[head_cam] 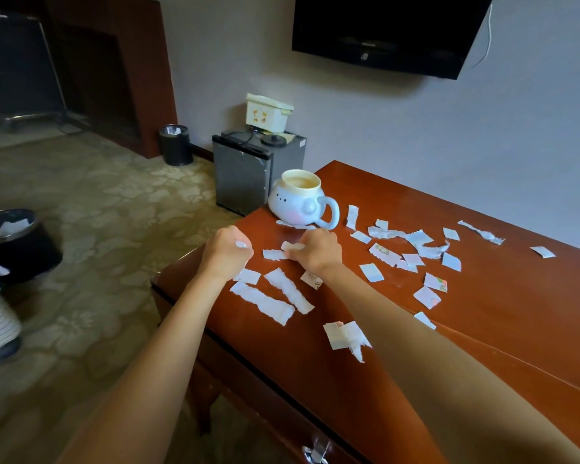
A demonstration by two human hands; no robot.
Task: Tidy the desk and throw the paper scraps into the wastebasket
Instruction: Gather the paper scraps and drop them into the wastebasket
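Note:
Several torn white paper scraps (412, 249) lie scattered over the reddish wooden desk (482, 313). My left hand (226, 251) hovers near the desk's left corner, fingers closed around a small scrap. My right hand (318, 251) presses down beside it, pinching a strip of paper (290, 246) at the desk surface. Two long strips (275, 296) lie just in front of both hands. A black wastebasket (17, 246) with paper inside stands on the carpet at the far left.
A pale blue face-shaped mug (298, 202) stands at the desk's far corner, close behind my hands. A grey mini fridge (248, 172) with a cream box on top is beyond it. A second black bin (175, 145) stands by the wall. A TV hangs above.

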